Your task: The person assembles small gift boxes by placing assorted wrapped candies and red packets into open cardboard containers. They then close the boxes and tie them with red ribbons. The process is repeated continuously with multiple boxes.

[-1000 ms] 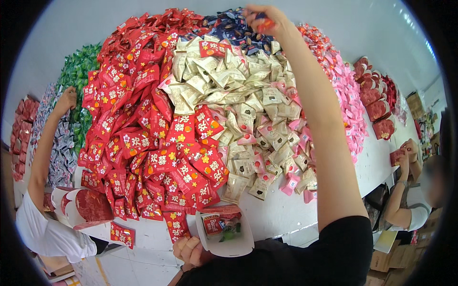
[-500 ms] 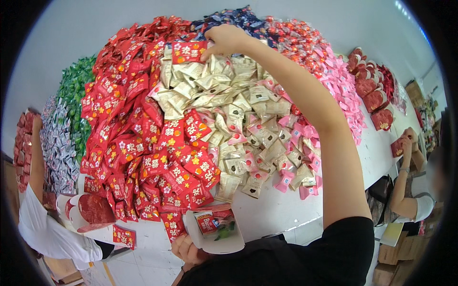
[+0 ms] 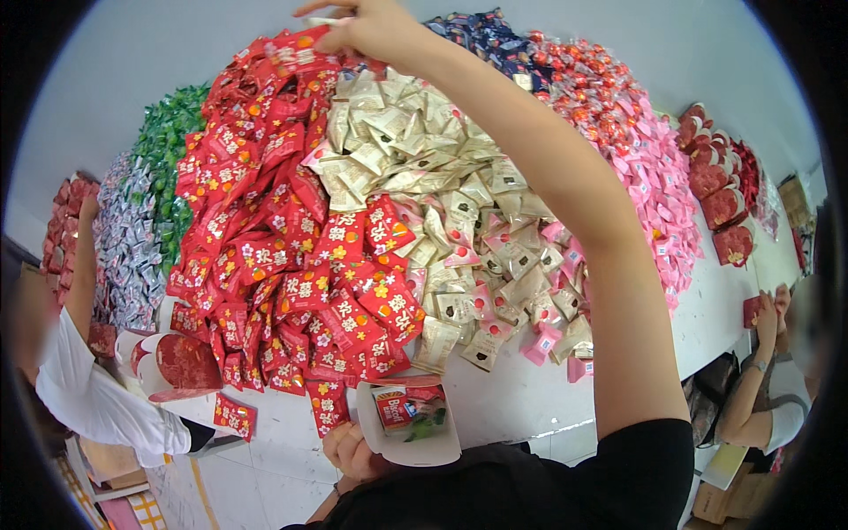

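Observation:
My left hand (image 3: 352, 449) grips a small open box (image 3: 455, 433), white inside, at the near edge of the table. Inside it lie a red biscuit packet (image 3: 395, 410) and a green-wrapped sweet (image 3: 427, 426). My right arm stretches across the piles, and my right hand (image 3: 371, 31) is high over the far end of the red packets (image 3: 256, 256). A thin whitish thing (image 3: 329, 21) shows between its fingers; I cannot tell what it is. Just below the thumb is a blurred red packet (image 3: 296, 53), and whether the hand touches it is unclear. Cream packets (image 3: 389, 132) lie below my right forearm.
Dark blue sweets (image 3: 486, 40), red-and-clear ones (image 3: 583, 79) and pink ones (image 3: 654, 194) are heaped right; green (image 3: 163, 146) and silvery ones (image 3: 128, 238) left. Red boxes (image 3: 181, 367) stand on the table (image 3: 503, 402). Co-workers are at both sides, one reaching left, one holding a red box.
My right hand has moved up and left from the cream pile to the red pile's far end, and the red packet beside it shifted likewise. The whole view has shifted slightly.

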Demonstrator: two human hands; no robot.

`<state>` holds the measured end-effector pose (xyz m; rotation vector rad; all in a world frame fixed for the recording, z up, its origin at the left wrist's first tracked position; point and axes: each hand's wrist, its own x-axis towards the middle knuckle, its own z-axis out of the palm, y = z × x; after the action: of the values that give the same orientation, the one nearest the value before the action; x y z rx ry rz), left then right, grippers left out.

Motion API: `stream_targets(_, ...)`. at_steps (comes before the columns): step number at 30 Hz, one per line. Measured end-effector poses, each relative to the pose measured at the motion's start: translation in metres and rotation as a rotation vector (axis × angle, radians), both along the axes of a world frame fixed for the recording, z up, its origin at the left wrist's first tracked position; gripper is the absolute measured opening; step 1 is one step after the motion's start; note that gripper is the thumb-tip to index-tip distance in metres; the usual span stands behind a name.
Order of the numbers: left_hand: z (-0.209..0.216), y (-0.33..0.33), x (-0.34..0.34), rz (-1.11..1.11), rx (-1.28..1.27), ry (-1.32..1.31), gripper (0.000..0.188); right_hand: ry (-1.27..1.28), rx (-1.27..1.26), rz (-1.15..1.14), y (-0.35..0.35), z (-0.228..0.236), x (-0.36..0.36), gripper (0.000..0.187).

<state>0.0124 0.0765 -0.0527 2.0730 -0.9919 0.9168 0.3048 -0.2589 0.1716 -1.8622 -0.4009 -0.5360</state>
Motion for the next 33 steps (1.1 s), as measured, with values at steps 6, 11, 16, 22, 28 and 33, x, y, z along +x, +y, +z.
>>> stream_targets(6, 0.015, 0.003, 0.004, -0.008, 0.087, 0.049, 0.03, 0.23, -0.202, 0.091, 0.048, -0.002, 0.024, 0.032)
stream_targets(11, 0.013, 0.004, 0.005, -0.033, 0.1, 0.063, 0.026, 0.25, 0.41, 0.191, -0.087, -0.008, 0.042, 0.025)
stream_targets(16, -0.009, 0.004, 0.008, 0.006, 0.029, -0.059, 0.029, 0.301, 0.07, -0.613, -0.274, 0.038, -0.102, 0.032)
stream_targets(22, -0.002, -0.001, 0.006, 0.078, 0.061, -0.078, 0.031, 0.581, -1.149, -1.153, -0.324, -0.024, -0.118, 0.035)
stream_targets(28, 0.0, 0.003, 0.007, 0.076, 0.086, -0.08, 0.034, 0.788, -1.22, -1.151, -0.277, -0.033, -0.098, 0.037)
stream_targets(33, -0.056, 0.036, -0.003, 0.025, 0.03, 0.02, 0.034, 0.807, -1.327, -1.167, -0.257, -0.052, -0.095, 0.027)
